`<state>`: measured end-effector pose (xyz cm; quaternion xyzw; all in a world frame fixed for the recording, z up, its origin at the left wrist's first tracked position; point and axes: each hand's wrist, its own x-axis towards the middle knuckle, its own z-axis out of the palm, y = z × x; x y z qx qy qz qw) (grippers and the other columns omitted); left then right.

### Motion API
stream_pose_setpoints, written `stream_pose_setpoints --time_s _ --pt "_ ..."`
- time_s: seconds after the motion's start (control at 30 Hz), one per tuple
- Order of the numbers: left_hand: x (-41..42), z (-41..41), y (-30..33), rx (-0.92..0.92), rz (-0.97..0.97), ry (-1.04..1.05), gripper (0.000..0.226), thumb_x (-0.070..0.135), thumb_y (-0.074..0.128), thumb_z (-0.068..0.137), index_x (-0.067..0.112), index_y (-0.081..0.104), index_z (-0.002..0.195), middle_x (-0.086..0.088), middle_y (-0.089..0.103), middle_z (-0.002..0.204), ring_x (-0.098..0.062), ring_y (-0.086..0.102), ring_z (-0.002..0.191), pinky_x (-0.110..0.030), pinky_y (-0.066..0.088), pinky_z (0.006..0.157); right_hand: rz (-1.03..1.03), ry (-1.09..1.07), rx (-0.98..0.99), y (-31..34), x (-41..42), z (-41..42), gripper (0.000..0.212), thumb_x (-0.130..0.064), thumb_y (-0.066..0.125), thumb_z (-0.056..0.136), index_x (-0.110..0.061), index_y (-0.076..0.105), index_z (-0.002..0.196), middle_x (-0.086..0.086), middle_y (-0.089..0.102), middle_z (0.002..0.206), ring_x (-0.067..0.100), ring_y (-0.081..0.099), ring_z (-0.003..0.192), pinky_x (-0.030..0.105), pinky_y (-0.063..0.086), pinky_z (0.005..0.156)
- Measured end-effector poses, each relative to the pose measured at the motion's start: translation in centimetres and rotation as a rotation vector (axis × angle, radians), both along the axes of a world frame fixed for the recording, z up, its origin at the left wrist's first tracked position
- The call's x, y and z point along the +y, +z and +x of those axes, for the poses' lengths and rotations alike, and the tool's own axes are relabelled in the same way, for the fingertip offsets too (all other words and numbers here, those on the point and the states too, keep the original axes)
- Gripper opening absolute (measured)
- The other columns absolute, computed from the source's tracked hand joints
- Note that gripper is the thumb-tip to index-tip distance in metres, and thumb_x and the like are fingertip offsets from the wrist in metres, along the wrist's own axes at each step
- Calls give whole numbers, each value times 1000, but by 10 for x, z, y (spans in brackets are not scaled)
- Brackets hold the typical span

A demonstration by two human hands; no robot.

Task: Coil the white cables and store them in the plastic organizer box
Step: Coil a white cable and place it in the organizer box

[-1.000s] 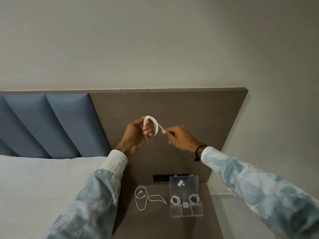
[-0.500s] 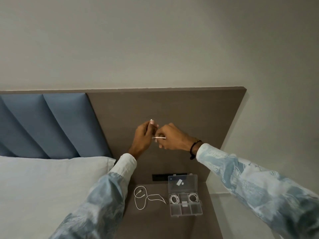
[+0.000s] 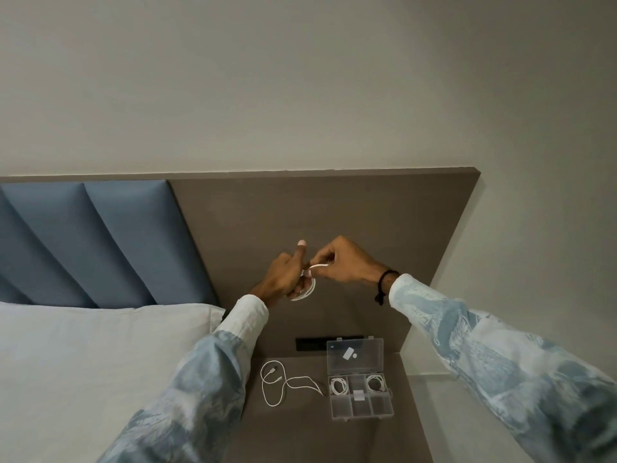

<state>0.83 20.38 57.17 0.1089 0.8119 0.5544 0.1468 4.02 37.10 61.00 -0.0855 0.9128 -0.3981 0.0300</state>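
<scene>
My left hand holds a coiled white cable in the air in front of the headboard, its loops hanging below my fingers. My right hand touches it and pinches the cable's free end against the coil. Far below, a clear plastic organizer box stands open on the brown nightstand, its lid upright. Two coiled white cables lie in its back compartments, one on the left and one on the right. A loose white cable lies uncoiled on the nightstand, left of the box.
The brown nightstand top is narrow, with the bed and white pillow at its left. A brown headboard panel and blue padding rise behind. A black socket strip sits behind the box.
My hands have come together: the right hand carried the cable's end across to the coil in my left hand. The coil now hangs below my left fingers instead of above them.
</scene>
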Motion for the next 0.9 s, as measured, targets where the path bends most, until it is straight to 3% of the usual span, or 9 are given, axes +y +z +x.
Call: stream_pose_setpoints --time_s 0.07,0.23,0.43,0.6,0.73,0.8,0.9 --pt "2 0 -5 64 -24 99 86 59 23 101 12 62 40 -3 57 38 -13 53 33 -18 41 41 -108 -51 -53 -6 1 0 13 -27 83 81 -16 82 87 -6 77 77 0 66 65 21 57 69" --pt "9 -2 -14 106 -78 298 66 49 34 102 13 57 52 1 60 48 -13 58 46 -24 41 52 -242 -83 -192 -17 1 2 16 -25 81 83 -12 76 91 -2 74 80 2 63 66 15 52 62" --pt "8 -3 -13 -153 -23 126 66 56 29 102 16 53 56 5 47 39 -9 40 31 -19 33 41 -307 -89 -192 -23 1 6 22 -22 85 80 -8 75 93 13 78 96 10 67 78 23 56 70" --pt "2 -3 -8 -267 -59 15 73 62 18 100 11 49 58 -1 44 39 -13 36 31 -18 30 38 -276 -76 -148 -31 -6 11 22 -24 85 80 -9 74 91 10 77 97 18 71 88 34 61 80" --pt "3 -1 -7 -130 -200 78 73 58 18 102 10 56 64 -5 59 51 -19 55 47 -27 45 50 -226 -93 -111 -36 -15 14 25 -24 83 81 -6 71 92 3 74 91 20 72 84 40 62 82" --pt "5 -2 -9 -54 -238 115 75 56 19 103 9 55 56 -4 58 46 -19 55 44 -31 48 56 -237 -106 -99 -39 -18 15 22 -21 80 84 -5 68 93 0 71 87 14 67 80 37 59 78" --pt "8 -3 -11 -17 -264 158 68 51 24 103 9 56 62 -8 58 57 -25 55 55 -34 46 65 -224 -115 -111 -42 -19 15 21 -23 76 88 -7 64 95 -4 66 84 10 60 76 29 52 71"
